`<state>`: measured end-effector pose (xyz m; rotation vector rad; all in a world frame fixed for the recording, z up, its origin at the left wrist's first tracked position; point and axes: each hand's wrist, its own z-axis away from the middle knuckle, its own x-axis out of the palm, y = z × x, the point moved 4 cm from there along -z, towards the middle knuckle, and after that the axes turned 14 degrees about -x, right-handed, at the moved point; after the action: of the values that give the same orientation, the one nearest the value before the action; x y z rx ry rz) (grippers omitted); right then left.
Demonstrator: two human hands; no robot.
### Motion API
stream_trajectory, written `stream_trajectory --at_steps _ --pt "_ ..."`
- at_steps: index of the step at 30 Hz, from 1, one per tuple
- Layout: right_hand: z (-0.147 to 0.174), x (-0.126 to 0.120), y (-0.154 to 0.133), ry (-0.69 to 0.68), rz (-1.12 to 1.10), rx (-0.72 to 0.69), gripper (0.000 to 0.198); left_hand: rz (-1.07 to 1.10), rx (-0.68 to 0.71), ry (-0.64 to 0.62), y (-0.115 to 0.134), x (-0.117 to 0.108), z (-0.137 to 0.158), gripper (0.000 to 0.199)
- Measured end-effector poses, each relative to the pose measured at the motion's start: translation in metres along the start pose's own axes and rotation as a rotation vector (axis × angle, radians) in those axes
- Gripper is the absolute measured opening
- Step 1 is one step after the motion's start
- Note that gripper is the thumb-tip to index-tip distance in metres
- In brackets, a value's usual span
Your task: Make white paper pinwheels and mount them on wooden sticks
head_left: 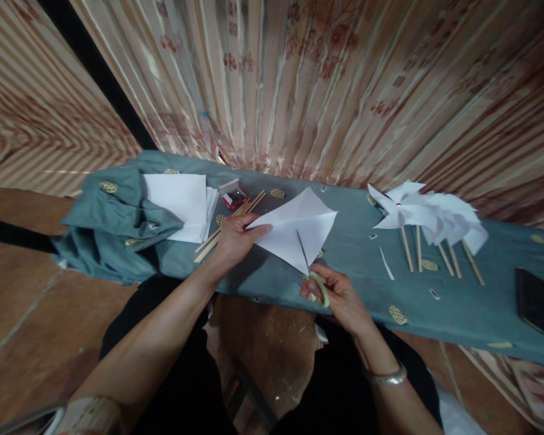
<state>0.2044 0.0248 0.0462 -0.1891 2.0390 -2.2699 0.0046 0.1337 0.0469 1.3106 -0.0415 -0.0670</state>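
"Where's the paper (283,232)?"

"Above the worktop (272,296), about midway along; the left hand (232,238) pinches its left corner, thumb on top, so its long axis runs rightward from that grip, crease and all."

"And the scissors (320,290)?"

"The right hand (338,294) has them by the handles, fingers wrapped round; the blade lies over the paper from its near corner, pointing to the worktop's far edge, crosswise to the crease; I see just one blade, so can't tell how wide they stand."

"Which hand's nearer that corner?"

"The right, just beside it; the pinwheels (399,207) rest well apart, by the far edge, towards the right end."
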Motion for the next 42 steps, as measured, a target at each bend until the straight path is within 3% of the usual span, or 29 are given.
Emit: stream_trajectory --at_steps 26,34,42 --pt "0.0003 0.0004 0.0034 0.035 -0.056 0.004 0.051 0.028 -0.036 -0.007 -0.0019 -0.0001 0.0015 0.028" --pt "0.0025 0.0007 0.0064 0.063 -0.136 0.088 0.060 0.026 -0.017 0.017 -0.0016 -0.0012 0.0000 0.030" --pt "0.0020 0.0009 0.0069 0.021 -0.086 0.046 0.053 0.014 -0.033 0.008 -0.0033 0.0007 0.0018 0.029"
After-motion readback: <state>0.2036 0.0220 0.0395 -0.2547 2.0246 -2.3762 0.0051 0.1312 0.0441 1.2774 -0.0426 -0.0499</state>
